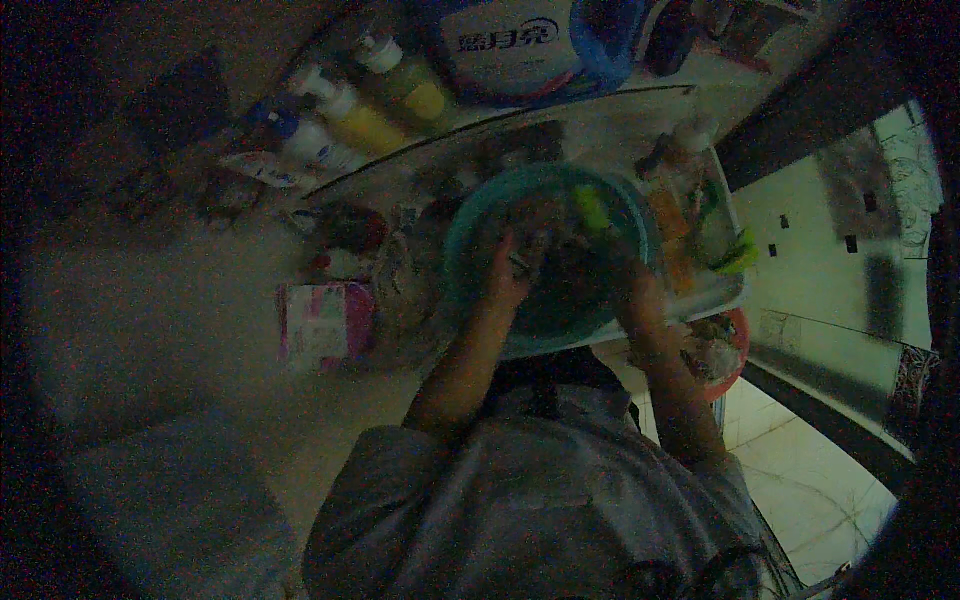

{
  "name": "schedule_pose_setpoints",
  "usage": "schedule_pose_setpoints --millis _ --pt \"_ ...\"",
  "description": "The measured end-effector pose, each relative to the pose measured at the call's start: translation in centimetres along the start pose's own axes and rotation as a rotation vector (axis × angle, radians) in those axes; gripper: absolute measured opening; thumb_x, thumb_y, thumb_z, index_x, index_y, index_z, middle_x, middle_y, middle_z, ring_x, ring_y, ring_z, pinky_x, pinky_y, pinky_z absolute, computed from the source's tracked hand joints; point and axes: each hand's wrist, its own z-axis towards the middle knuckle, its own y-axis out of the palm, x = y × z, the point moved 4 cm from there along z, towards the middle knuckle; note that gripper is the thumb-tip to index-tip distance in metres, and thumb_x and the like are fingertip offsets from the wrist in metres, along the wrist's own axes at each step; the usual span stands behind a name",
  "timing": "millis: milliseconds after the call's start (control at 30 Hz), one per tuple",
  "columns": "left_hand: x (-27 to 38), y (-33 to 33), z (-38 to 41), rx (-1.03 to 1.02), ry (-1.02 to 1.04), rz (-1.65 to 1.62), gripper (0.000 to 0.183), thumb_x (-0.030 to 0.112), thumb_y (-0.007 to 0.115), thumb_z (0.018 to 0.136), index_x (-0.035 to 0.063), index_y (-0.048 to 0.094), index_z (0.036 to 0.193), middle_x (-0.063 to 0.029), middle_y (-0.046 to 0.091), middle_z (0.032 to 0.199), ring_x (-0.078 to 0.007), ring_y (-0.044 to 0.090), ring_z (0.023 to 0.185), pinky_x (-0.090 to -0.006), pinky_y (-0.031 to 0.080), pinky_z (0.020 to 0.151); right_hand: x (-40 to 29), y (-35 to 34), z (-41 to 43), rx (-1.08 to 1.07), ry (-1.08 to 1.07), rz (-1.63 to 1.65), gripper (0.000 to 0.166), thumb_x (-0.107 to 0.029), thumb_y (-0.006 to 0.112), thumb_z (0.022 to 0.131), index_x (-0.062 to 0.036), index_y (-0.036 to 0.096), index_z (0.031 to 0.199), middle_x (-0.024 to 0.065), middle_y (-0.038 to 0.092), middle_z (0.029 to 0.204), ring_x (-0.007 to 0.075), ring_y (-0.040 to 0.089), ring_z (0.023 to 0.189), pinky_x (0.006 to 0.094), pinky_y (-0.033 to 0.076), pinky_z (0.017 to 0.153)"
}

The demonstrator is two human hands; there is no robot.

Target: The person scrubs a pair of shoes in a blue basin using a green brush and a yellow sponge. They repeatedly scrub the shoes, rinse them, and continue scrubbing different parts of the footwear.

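Note:
A round teal plastic basin sits before me on a pale sink or counter. Both my hands reach inside it, in very dim light. At the left of the basin, my left hand has its thumb raised; whether its fingers grip anything is too dark to tell. Near the right wall is my right hand, its fingers blurred and lost in shadow. A bright green object shows toward the basin's far side, between the hands and beyond them. The dark contents below cannot be made out.
Pump bottles and a blue-and-white detergent package with writing stand along the back. Left of the basin is a pink-and-white box. Another green item lies on the sink's right edge, above a red bin holding litter.

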Motion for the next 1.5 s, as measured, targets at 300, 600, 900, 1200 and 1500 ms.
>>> schedule_pose_setpoints --millis 300,600,900,1200,1500 --pt "0.8 5.1 -1.9 0.052 0.061 0.239 0.056 0.042 0.058 0.085 0.0111 0.046 0.13 -0.006 0.056 0.115 -0.023 0.056 0.098 -0.0391 0.049 0.082 1.8 11.7 5.8 -0.494 0.186 -0.677 0.05 -0.019 0.048 0.088 -0.0231 0.037 0.136 0.0169 0.066 0.095 0.0355 0.066 0.08 0.0457 0.054 0.065" --pt "-2.2 -2.0 -0.1 0.051 -0.072 0.062 0.045 0.041 0.052 0.089 0.0098 0.053 0.121 -0.0091 0.06 0.109 -0.0216 0.058 0.096 -0.039 0.05 0.08 -3.8 9.1 0.8 -0.554 0.055 -0.727 0.046 -0.022 0.056 0.085 -0.0122 0.044 0.128 0.0173 0.065 0.096 0.0325 0.067 0.082 0.0447 0.054 0.067" --pt "-4.6 -2.0 0.3 -0.009 -0.068 -0.064 0.048 0.043 0.051 0.09 0.0118 0.05 0.125 -0.0052 0.058 0.113 -0.0211 0.058 0.099 -0.0378 0.049 0.085 -0.5 9.6 0.8 -0.438 0.069 -0.67 0.05 -0.023 0.057 0.085 -0.0134 0.042 0.131 0.0183 0.065 0.096 0.0331 0.066 0.08 0.0456 0.054 0.066" --pt "-2.6 2.4 0.6 -0.033 -0.043 -0.013 0.046 0.038 0.055 0.089 0.0114 0.05 0.126 -0.0041 0.059 0.111 -0.0202 0.057 0.1 -0.0373 0.049 0.084 -3.8 6.9 6.8 -0.427 0.075 -0.685 0.064 -0.015 0.05 0.086 -0.0189 0.023 0.144 0.017 0.065 0.096 0.0345 0.065 0.081 0.0458 0.053 0.067" --pt "-1.4 2.5 -0.7 0.007 -0.126 -0.086 0.044 0.039 0.057 0.088 0.0106 0.053 0.121 -0.0046 0.061 0.106 -0.0211 0.06 0.093 -0.0366 0.052 0.079 -4.1 6.0 0.2 -0.461 0.04 -0.797 0.03 -0.017 0.05 0.086 -0.0109 0.054 0.115 0.0162 0.065 0.083 0.0323 0.066 0.076 0.0446 0.053 0.063"
